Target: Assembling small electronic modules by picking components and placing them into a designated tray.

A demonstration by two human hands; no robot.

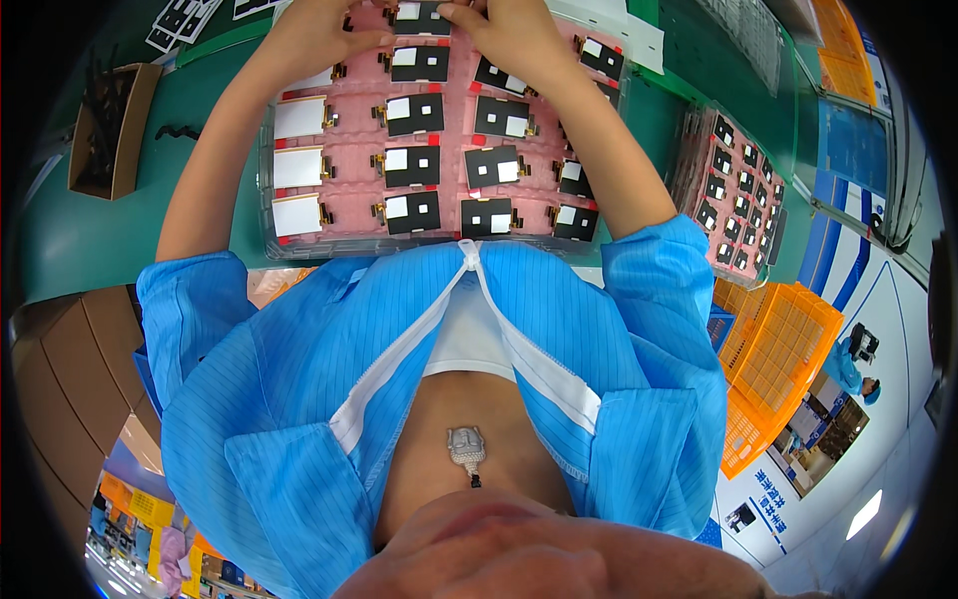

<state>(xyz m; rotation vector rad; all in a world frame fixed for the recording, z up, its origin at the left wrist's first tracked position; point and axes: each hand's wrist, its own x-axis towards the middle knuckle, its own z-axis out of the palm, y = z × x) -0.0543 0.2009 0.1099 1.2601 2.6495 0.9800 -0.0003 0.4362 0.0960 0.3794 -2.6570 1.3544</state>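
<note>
At the top edge, my left hand (317,38) reaches over a pink tray (349,118), its thumb stretched out and apart from the fingers, which are partly cut off. My right hand (511,38) is opposite, its fingertips closed at the right edge of a black flat part (423,18) in the far row. Several similar black parts with white squares and small gold-coloured flex tails lie in the tray, such as a black part (413,115) in a middle column. White-faced flat parts (297,167) fill the left column. Red tabs show beside many parts.
The tray rests on a green table (225,225). A cardboard box (112,130) of dark strips and a black strip (178,132) lie left. A second pink tray (733,195) of parts stands right, an orange crate (783,369) below it. White cut-out sheets (185,22) lie far left.
</note>
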